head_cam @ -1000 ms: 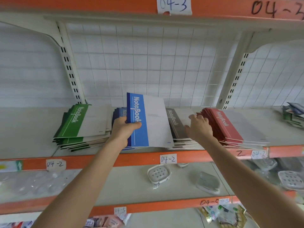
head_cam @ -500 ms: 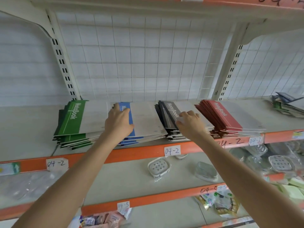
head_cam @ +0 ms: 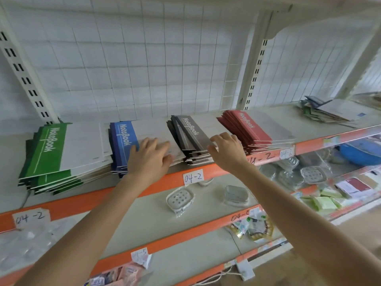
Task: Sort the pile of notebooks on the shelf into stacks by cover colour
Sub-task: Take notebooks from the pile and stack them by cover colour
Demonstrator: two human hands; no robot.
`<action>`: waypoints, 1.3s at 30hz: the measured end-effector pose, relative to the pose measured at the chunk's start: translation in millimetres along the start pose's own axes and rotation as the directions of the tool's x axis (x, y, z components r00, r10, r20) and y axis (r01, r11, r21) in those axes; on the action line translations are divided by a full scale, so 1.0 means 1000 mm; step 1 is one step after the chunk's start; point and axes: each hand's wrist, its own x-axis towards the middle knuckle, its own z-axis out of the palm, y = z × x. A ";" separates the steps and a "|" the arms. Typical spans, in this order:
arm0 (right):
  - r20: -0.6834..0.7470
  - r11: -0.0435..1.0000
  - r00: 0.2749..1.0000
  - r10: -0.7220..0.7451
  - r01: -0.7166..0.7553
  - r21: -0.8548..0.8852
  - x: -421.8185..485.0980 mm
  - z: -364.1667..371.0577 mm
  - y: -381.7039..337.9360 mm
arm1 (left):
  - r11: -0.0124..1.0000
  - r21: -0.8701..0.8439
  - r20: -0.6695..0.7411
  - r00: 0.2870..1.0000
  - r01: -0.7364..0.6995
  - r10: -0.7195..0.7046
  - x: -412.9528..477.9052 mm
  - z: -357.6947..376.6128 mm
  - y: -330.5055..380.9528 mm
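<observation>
Head view: blue notebook (head_cam: 125, 141) now lies stacked; left hand (head_cam: 150, 158), right hand (head_cam: 226, 150) show released grip.

One cam only, head-worn, wide-angle w/ bent edges. Faces fwd & a bit down at the shelf (head_cam: 86, 202), close in: both forearms enter from the bottom edge, left hand (head_cam: 149, 158) & right hand (head_cam: 227, 150) land approx mid-frame. View is rolled, so the shelf's orange front edge climbs from lower left to right. Wire back grid (head_cam: 154, 69) fills the upper half; upper shelf (head_cam: 340, 11) clips the top right corner; lower shelf (head_cam: 175, 238) runs below.
</observation>
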 end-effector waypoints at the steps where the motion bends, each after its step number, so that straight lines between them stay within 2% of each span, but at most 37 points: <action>1: -0.012 1.000 1.000 0.004 -0.004 -0.003 -0.002 -0.003 0.006 | 1.000 -0.004 -0.018 1.000 -0.005 0.005 0.000 -0.001 0.002; 5: -0.040 0.999 0.998 0.044 -0.044 -0.004 -0.011 -0.012 0.039 | 0.997 -0.044 -0.064 0.996 -0.068 0.066 0.009 -0.007 0.032; 10: -0.053 0.988 0.988 0.146 -0.148 -0.041 -0.025 -0.027 0.100 | 0.977 -0.082 -0.084 0.979 -0.195 0.188 0.032 -0.006 0.108; 14: -0.061 0.971 0.973 0.221 -0.225 -0.075 -0.041 -0.048 0.166 | 0.951 -0.149 -0.128 0.959 -0.270 0.253 0.049 0.000 0.178; 18: -0.068 0.950 0.952 0.297 -0.302 -0.080 -0.058 -0.071 0.243 | 0.942 -0.130 -0.075 0.951 -0.308 0.301 0.066 0.008 0.255; 21: -0.064 0.933 0.938 0.340 -0.345 -0.100 -0.070 -0.088 0.299 | 0.915 -0.174 -0.093 0.931 -0.363 0.352 0.077 0.014 0.311; 29: -0.028 0.916 0.926 0.377 -0.377 -0.140 -0.082 -0.120 0.415 | 0.916 -0.224 -0.068 0.943 -0.334 0.327 0.107 0.027 0.426; 39: 0.015 0.923 0.927 0.374 -0.371 -0.097 -0.036 -0.118 0.484 | 0.935 -0.172 -0.029 0.950 -0.310 0.310 0.158 0.043 0.484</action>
